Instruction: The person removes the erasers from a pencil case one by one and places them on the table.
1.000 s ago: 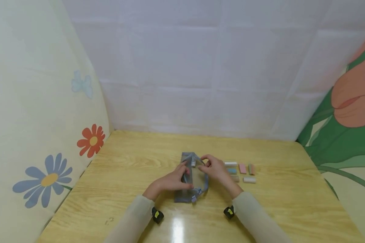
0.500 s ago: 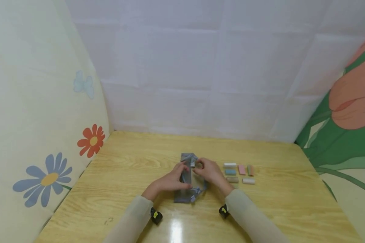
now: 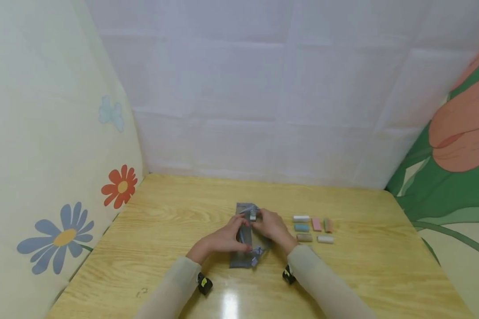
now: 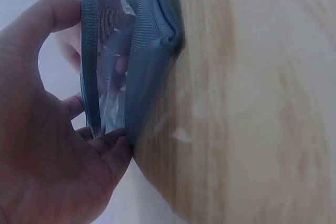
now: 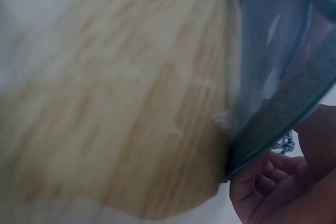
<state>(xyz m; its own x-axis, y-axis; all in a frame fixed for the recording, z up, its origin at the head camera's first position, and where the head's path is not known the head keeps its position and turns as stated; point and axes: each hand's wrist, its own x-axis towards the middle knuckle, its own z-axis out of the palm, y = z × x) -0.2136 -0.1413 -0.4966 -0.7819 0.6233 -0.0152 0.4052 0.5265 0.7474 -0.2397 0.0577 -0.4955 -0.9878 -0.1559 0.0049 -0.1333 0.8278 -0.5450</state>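
A grey-blue zip pouch with see-through and mesh sides lies on the table between my hands, its mouth spread apart. My left hand holds its left side; in the left wrist view, fingers of that hand touch the zip edge while others are at the lower part of the pouch. On the opposite side, my right hand grips the pouch's edge with curled fingers, seen in the right wrist view. A small pale piece shows at the opening beside the right fingers; its kind is unclear.
Right of the pouch, several small blocks lie in loose rows: white, blue, brownish, pink, striped and another whitish block. A white cloth hangs behind the wooden table.
My right hand has moved left and slightly toward me, closer to the left hand, and the pouch's right side has come inward. My left hand has stayed nearly in place.
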